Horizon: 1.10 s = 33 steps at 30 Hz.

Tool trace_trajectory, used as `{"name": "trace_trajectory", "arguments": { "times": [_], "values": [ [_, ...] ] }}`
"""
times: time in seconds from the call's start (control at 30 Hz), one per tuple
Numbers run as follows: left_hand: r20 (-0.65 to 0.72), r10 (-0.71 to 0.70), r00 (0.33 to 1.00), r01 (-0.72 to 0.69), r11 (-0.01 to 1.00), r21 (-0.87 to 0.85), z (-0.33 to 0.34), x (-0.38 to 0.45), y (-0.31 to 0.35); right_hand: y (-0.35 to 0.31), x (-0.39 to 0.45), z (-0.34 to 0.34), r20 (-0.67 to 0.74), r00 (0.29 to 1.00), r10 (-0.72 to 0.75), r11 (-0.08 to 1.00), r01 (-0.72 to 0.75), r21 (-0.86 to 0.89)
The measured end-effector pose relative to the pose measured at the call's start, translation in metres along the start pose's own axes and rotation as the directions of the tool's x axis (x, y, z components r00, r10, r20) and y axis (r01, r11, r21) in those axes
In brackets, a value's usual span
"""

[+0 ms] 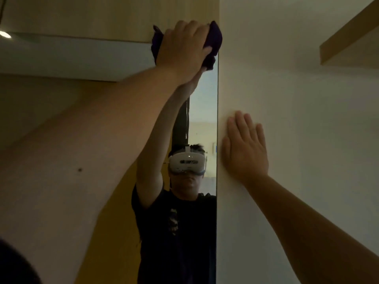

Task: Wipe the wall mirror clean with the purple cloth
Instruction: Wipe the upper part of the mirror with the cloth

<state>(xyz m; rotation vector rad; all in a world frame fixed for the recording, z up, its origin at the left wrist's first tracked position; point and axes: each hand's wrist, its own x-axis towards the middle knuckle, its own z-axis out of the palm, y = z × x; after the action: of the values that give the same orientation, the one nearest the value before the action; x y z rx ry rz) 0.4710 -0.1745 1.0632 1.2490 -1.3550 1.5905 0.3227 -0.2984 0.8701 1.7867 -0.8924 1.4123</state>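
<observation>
Fingers (pixel 185 25) of the left hand (pixel 181 48) curl over a bunched purple cloth (pixel 214 41), clamping it flat against the glass at the top right corner of the wall mirror (pixel 205 111). Dark folds of the cloth stick out on both sides of the hand and below the thumb side, right beside the mirror's right edge. The left arm stretches up diagonally from the lower left and fills much of the view.

Right hand (pixel 245 148) lies flat on the pale wall (pixel 297 119) just beside the mirror's right edge, about midway down the picture, fingers spread and straight, holding nothing, palm against the surface.

In the glass, the reflection shows a person in a dark T-shirt (pixel 180 232) with a pale print on the chest; the print is too blurred to read. A white headset (pixel 187 161) sits on the reflected head, and no lettering on it can be made out. The reflected arm reaches up to meet the cloth.

Above the mirror's top edge runs a light wooden panel (pixel 102 15). A wooden shelf (pixel 348 44) juts from the wall at the upper right; what it carries cannot be seen from below. A round ceiling light (pixel 5 34) shows as a reflection at the far left.
</observation>
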Motion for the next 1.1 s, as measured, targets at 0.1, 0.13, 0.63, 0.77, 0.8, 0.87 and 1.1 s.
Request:
{"name": "trace_trajectory", "arguments": {
  "times": [0.1, 0.13, 0.63, 0.77, 0.8, 0.87, 1.1],
  "values": [
    [0.077, 0.035, 0.996, -0.035, 0.999, -0.007, 0.008, 0.002, 0.001, 0.0, 0.0, 0.0, -0.019, 1.0, -0.013, 1.0, 0.013, 0.016],
    [0.085, 0.043, 0.995, -0.043, 0.999, -0.007, 0.009, -0.004, 0.002, 0.0, 0.0, 0.0, -0.025, 1.0, -0.015, 1.0, 0.016, 0.019],
    [0.159, 0.367, 0.917, -0.36, 0.93, -0.069, 0.011, -0.301, 0.067, 0.003, 0.0, -0.002, -0.043, 0.998, -0.037, 0.998, 0.039, 0.052],
    [0.183, 0.387, 0.904, -0.382, 0.922, -0.063, 0.01, -0.342, 0.076, 0.003, 0.0, -0.002, -0.034, 0.999, -0.029, 0.997, 0.031, 0.064],
    [0.176, 0.379, 0.908, -0.374, 0.925, -0.062, 0.01, -0.345, 0.077, 0.003, 0.0, -0.002, -0.031, 0.999, -0.026, 0.997, 0.028, 0.068],
    [0.165, 0.36, 0.918, -0.355, 0.933, -0.059, 0.009, -0.347, 0.079, 0.002, 0.0, -0.003, -0.035, 0.999, -0.023, 0.996, 0.026, 0.083],
    [0.101, 0.309, 0.946, -0.295, 0.946, -0.132, -0.001, -0.336, 0.079, -0.002, 0.001, -0.028, 0.081, 0.997, 0.005, 0.98, -0.021, 0.198]
  ]
}}
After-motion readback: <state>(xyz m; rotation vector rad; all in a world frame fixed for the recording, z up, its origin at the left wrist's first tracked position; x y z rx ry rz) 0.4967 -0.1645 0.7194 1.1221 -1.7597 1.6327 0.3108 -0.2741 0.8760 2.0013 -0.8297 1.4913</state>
